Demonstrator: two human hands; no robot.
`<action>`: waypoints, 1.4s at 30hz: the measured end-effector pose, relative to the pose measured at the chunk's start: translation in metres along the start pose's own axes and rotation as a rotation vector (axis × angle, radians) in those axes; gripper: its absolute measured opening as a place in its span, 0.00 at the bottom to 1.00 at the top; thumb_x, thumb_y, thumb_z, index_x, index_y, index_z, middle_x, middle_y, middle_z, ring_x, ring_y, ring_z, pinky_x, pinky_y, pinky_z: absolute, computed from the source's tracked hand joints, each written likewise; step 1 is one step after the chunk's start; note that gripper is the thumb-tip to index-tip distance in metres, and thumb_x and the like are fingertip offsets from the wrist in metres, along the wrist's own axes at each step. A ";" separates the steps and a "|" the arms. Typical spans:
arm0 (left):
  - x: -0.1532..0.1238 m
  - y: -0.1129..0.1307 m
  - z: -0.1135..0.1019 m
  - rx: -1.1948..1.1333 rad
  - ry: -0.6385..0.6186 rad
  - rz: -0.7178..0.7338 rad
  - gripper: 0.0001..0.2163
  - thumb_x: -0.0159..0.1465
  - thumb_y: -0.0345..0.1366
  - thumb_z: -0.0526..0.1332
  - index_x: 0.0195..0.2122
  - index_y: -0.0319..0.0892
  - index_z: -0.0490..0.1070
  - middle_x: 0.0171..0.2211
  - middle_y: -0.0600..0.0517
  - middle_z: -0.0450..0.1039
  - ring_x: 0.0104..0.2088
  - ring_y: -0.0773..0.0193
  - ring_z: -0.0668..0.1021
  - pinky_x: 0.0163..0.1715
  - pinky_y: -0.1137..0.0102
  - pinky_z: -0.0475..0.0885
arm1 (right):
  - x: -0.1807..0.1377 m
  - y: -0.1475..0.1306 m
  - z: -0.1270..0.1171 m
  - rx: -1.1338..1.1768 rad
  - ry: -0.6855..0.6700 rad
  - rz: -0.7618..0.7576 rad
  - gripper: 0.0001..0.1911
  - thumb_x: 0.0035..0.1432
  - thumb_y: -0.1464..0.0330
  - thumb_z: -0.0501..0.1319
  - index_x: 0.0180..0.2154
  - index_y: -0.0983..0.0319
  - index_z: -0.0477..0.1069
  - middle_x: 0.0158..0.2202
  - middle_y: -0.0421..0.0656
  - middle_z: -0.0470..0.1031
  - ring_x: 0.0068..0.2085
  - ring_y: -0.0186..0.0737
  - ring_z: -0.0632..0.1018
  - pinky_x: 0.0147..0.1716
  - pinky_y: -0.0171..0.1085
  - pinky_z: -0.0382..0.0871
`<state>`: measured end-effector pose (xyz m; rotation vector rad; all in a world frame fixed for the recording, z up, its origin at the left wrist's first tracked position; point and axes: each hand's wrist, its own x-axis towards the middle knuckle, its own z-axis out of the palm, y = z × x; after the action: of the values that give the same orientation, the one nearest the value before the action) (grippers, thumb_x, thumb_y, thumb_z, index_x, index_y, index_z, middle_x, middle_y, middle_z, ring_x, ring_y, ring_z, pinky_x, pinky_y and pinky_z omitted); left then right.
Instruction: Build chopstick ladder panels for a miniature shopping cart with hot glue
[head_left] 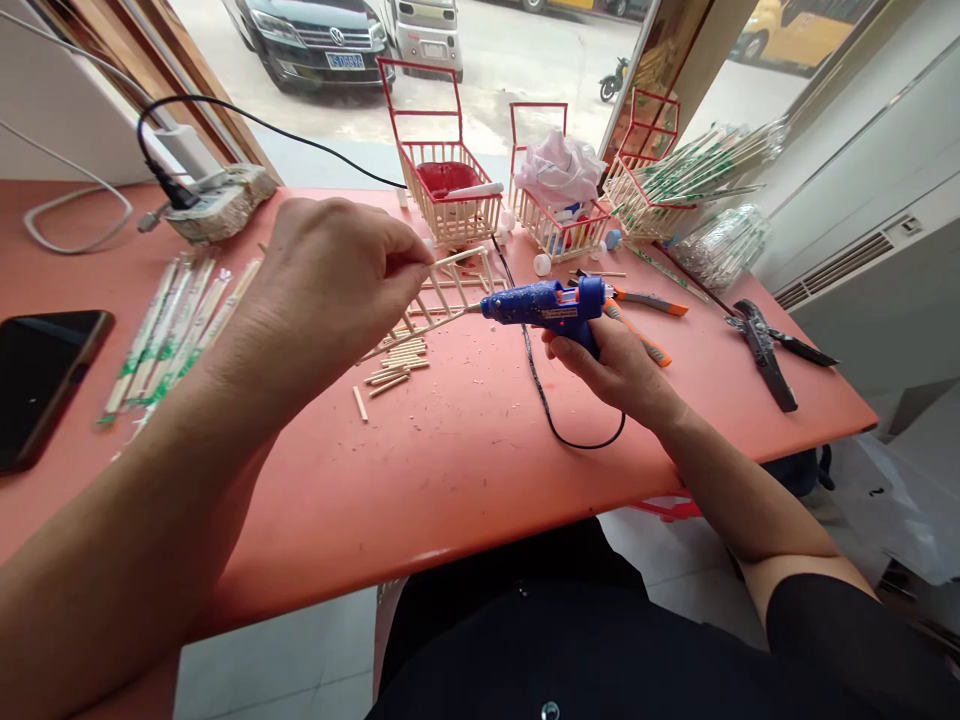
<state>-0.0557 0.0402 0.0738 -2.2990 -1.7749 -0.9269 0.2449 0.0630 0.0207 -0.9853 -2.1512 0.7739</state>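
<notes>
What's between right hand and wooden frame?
Head view: the blue glue gun, gripped in the right hand, its nozzle pointing at the wooden frame.

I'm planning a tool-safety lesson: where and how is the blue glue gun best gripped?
Likely grip the glue gun by its handle, from the right, as the right hand does: the handle angles downward, while the nozzle points left towards the stick frame, away from that hand.

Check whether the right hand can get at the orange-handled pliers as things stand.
Probably not: the right hand is occupied holding the blue glue gun, though the orange-handled pliers lie close by on the table.
</notes>
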 end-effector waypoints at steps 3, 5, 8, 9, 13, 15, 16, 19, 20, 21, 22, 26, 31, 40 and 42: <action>0.001 -0.001 0.001 0.005 0.005 0.003 0.15 0.70 0.43 0.58 0.33 0.41 0.79 0.30 0.57 0.72 0.35 0.67 0.76 0.49 0.60 0.74 | 0.001 -0.001 0.000 0.008 0.002 -0.001 0.17 0.75 0.53 0.63 0.40 0.60 0.73 0.35 0.45 0.78 0.37 0.43 0.75 0.39 0.43 0.66; 0.001 -0.001 0.001 0.001 -0.005 -0.003 0.15 0.69 0.43 0.58 0.33 0.41 0.79 0.29 0.56 0.72 0.35 0.66 0.76 0.51 0.59 0.74 | 0.001 -0.001 0.000 0.011 0.001 -0.005 0.17 0.74 0.53 0.63 0.40 0.60 0.73 0.35 0.44 0.77 0.36 0.42 0.74 0.39 0.43 0.65; 0.001 -0.001 0.001 -0.003 -0.024 -0.021 0.15 0.69 0.45 0.58 0.34 0.41 0.79 0.30 0.55 0.71 0.37 0.64 0.77 0.54 0.56 0.74 | 0.001 0.000 -0.001 0.010 -0.002 -0.011 0.18 0.74 0.52 0.63 0.39 0.60 0.73 0.34 0.43 0.76 0.35 0.42 0.73 0.39 0.42 0.64; 0.000 -0.002 0.001 -0.003 -0.027 -0.026 0.15 0.69 0.45 0.57 0.34 0.42 0.79 0.30 0.55 0.71 0.37 0.63 0.77 0.55 0.56 0.73 | 0.001 0.000 -0.001 0.013 -0.001 -0.011 0.18 0.74 0.52 0.63 0.39 0.60 0.73 0.34 0.43 0.76 0.35 0.42 0.73 0.39 0.43 0.64; 0.000 -0.003 0.001 0.001 -0.038 -0.048 0.15 0.68 0.45 0.57 0.34 0.43 0.79 0.30 0.55 0.70 0.38 0.62 0.77 0.56 0.55 0.72 | 0.001 0.000 -0.001 0.024 0.003 -0.014 0.17 0.74 0.53 0.63 0.40 0.60 0.72 0.33 0.42 0.75 0.35 0.42 0.73 0.40 0.43 0.65; 0.000 -0.003 0.002 0.005 -0.039 -0.049 0.15 0.68 0.45 0.57 0.34 0.43 0.79 0.30 0.55 0.69 0.38 0.62 0.77 0.55 0.55 0.72 | 0.001 -0.001 -0.002 0.019 0.005 -0.019 0.17 0.75 0.54 0.63 0.39 0.60 0.72 0.33 0.42 0.75 0.36 0.42 0.73 0.40 0.43 0.65; 0.000 -0.003 0.002 0.004 -0.031 -0.040 0.15 0.68 0.45 0.58 0.34 0.43 0.79 0.29 0.55 0.69 0.37 0.63 0.77 0.54 0.56 0.72 | 0.001 -0.001 -0.002 0.015 0.006 -0.019 0.17 0.75 0.54 0.63 0.39 0.60 0.72 0.33 0.42 0.74 0.36 0.42 0.73 0.41 0.43 0.65; 0.001 -0.003 0.002 -0.007 -0.004 -0.005 0.14 0.68 0.44 0.58 0.32 0.42 0.79 0.29 0.56 0.70 0.35 0.65 0.76 0.50 0.60 0.74 | 0.001 -0.002 -0.002 0.006 0.006 -0.019 0.16 0.74 0.54 0.63 0.39 0.59 0.71 0.32 0.41 0.73 0.37 0.43 0.73 0.41 0.43 0.66; 0.001 -0.002 0.002 -0.011 -0.004 -0.001 0.14 0.68 0.44 0.58 0.32 0.42 0.79 0.29 0.56 0.71 0.35 0.65 0.76 0.50 0.60 0.74 | 0.001 -0.002 -0.002 0.006 0.004 -0.017 0.16 0.74 0.54 0.63 0.39 0.59 0.71 0.31 0.40 0.72 0.37 0.43 0.74 0.41 0.43 0.67; 0.001 -0.002 0.001 -0.016 -0.011 0.000 0.15 0.68 0.44 0.58 0.33 0.42 0.79 0.29 0.56 0.71 0.35 0.65 0.76 0.50 0.59 0.74 | 0.001 -0.002 -0.002 0.006 0.003 -0.017 0.16 0.74 0.54 0.63 0.39 0.59 0.71 0.31 0.40 0.72 0.37 0.43 0.74 0.41 0.43 0.67; 0.001 -0.001 0.001 -0.021 -0.021 -0.002 0.15 0.68 0.44 0.57 0.33 0.42 0.79 0.29 0.55 0.71 0.35 0.64 0.76 0.51 0.58 0.74 | 0.001 -0.002 -0.002 0.005 0.001 -0.016 0.16 0.74 0.54 0.63 0.39 0.59 0.71 0.30 0.40 0.71 0.38 0.43 0.74 0.41 0.43 0.67; 0.001 0.000 0.000 -0.029 -0.012 -0.004 0.14 0.69 0.44 0.57 0.33 0.43 0.78 0.29 0.56 0.72 0.35 0.65 0.75 0.48 0.60 0.72 | 0.001 -0.001 -0.001 0.001 -0.001 -0.012 0.17 0.74 0.53 0.63 0.39 0.59 0.71 0.30 0.40 0.71 0.37 0.43 0.73 0.40 0.43 0.66; 0.001 0.001 0.000 0.014 0.012 -0.011 0.16 0.68 0.46 0.57 0.31 0.42 0.77 0.28 0.55 0.70 0.32 0.67 0.73 0.44 0.62 0.70 | 0.001 0.000 -0.002 0.000 -0.006 -0.013 0.17 0.74 0.54 0.63 0.38 0.59 0.71 0.30 0.40 0.70 0.36 0.42 0.73 0.40 0.43 0.66; 0.001 0.002 -0.002 -0.033 0.012 -0.016 0.17 0.68 0.46 0.59 0.30 0.42 0.80 0.25 0.55 0.71 0.31 0.66 0.73 0.40 0.65 0.68 | 0.001 0.000 -0.002 0.021 0.025 -0.001 0.19 0.75 0.52 0.64 0.37 0.58 0.70 0.32 0.41 0.71 0.36 0.41 0.70 0.37 0.41 0.62; 0.001 0.001 -0.001 -0.050 0.025 -0.003 0.16 0.69 0.46 0.60 0.31 0.42 0.80 0.25 0.56 0.73 0.31 0.66 0.73 0.39 0.65 0.69 | 0.000 0.000 -0.002 0.022 0.035 -0.002 0.19 0.75 0.51 0.64 0.38 0.58 0.70 0.33 0.41 0.71 0.36 0.41 0.70 0.37 0.42 0.62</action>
<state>-0.0549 0.0397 0.0756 -2.3040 -1.7659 -1.0069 0.2466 0.0640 0.0221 -0.9776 -2.1091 0.7722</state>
